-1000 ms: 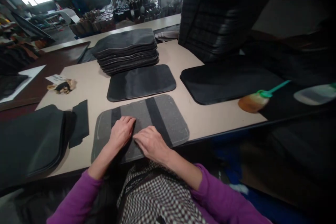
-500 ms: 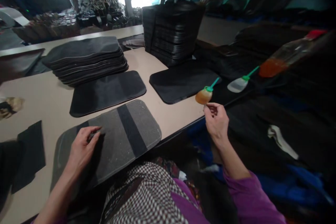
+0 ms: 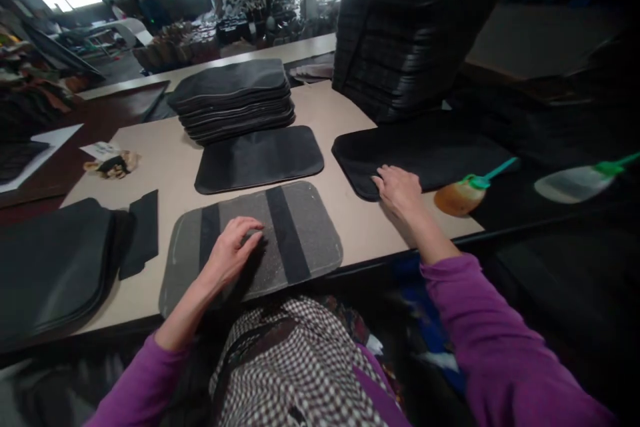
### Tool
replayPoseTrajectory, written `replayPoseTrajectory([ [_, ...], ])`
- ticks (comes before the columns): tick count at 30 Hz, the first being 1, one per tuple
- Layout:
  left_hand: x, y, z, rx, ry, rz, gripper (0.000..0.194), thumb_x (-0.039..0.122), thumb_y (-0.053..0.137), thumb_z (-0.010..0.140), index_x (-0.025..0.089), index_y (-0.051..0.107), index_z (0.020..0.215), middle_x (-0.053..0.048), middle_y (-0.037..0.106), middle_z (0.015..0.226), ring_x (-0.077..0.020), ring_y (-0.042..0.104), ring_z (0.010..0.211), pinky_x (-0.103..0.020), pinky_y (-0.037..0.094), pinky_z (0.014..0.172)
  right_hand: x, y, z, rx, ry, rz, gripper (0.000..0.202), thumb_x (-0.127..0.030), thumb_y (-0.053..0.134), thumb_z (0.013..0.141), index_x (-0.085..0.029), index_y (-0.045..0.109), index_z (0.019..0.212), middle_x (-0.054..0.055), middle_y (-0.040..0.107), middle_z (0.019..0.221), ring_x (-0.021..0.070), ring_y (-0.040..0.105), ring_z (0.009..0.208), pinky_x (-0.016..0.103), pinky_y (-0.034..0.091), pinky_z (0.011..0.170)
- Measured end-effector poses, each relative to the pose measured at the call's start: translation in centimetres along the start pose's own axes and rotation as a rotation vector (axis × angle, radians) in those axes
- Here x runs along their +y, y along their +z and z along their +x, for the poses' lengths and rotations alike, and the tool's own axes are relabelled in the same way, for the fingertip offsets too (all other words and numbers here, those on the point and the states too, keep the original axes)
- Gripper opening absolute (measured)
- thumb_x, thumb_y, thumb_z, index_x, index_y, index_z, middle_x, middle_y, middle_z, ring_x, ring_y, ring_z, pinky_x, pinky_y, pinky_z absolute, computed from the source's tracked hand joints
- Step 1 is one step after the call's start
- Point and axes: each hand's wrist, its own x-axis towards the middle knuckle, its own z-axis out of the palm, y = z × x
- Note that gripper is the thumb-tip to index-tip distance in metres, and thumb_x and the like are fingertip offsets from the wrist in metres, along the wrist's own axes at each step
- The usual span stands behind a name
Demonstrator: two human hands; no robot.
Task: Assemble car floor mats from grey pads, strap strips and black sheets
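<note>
A grey rounded panel with two dark strips (image 3: pixel 320 233) lies at the table's front edge. Over its middle is my left hand (image 3: pixel 231 250), fingers curved, thumb apart from them, nothing visible between; I cannot tell whether it touches the panel. My right hand (image 3: pixel 401 192) rests with outstretched fingers on the near left part of a black panel (image 3: pixel 367 150). Just right of that hand stands a squeeze bottle of amber liquid with a green nozzle (image 3: pixel 457 199). Behind the grey panel lies another black panel (image 3: pixel 260 159).
A stack of dark panels (image 3: pixel 233 97) stands farther back, and a tall black pile (image 3: pixel 400 47) rises at back right. Dark pieces (image 3: pixel 50 260) lie at left, beside a flat black scrap (image 3: pixel 143 233). A clear squeeze bottle (image 3: pixel 573 185) is at far right.
The view has swung left. My right hand has gone from beside the amber bottle to the black panel, its pinched fingers now stretched out. My left hand stays over the grey panel.
</note>
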Motion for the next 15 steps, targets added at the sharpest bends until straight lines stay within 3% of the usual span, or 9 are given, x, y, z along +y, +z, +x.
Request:
replayPoseTrajectory([
  [4,-0.4,0.1,0.3,-0.004,-0.083,-0.052,0.026,0.044,0.055,0.101,0.026,0.071,0.11,-0.006,0.071,0.117,-0.0229,0.065,0.112,-0.037,0.051,0.097,0.0,-0.4,-0.5,0.011,0.04,-0.004,0.038,-0.034,0.046,0.102,-0.014,0.078,0.101,0.019,0.075,0.118,0.0336,0.065,0.111,0.045,0.045,0.097],
  [7,0.4,1.0,1.5,-0.027,-0.069,-0.102,0.026,0.044,0.055,0.101,0.026,0.072,0.11,-0.006,0.071,0.117,-0.0225,0.065,0.11,-0.035,0.05,0.094,-0.2,-1.2,-0.9,0.041,0.055,0.006,0.034,-0.035,0.05,0.101,-0.017,0.079,0.096,0.015,0.077,0.11,0.0311,0.068,0.106,0.042,0.047,0.093],
  [11,3.2,2.6,3.3,-0.047,-0.071,-0.245,0.027,0.044,0.059,0.099,0.025,0.073,0.111,-0.006,0.072,0.117,-0.0214,0.066,0.109,-0.035,0.05,0.097,-0.9,-3.4,-2.0,0.138,0.055,0.092,0.035,-0.036,0.046,0.104,-0.02,0.077,0.104,0.009,0.077,0.117,0.0246,0.069,0.11,0.036,0.049,0.099],
  [15,6.4,4.8,5.4,-0.098,-0.223,-0.651,0.044,0.052,0.069,0.092,0.022,0.069,0.124,-0.011,0.071,0.13,-0.025,0.066,0.12,-0.038,0.051,0.103,-3.3,-6.5,-5.3,0.288,-0.031,0.402,0.029,-0.037,0.051,0.103,-0.022,0.075,0.096,0.007,0.078,0.111,0.023,0.072,0.105,0.035,0.054,0.098],
])
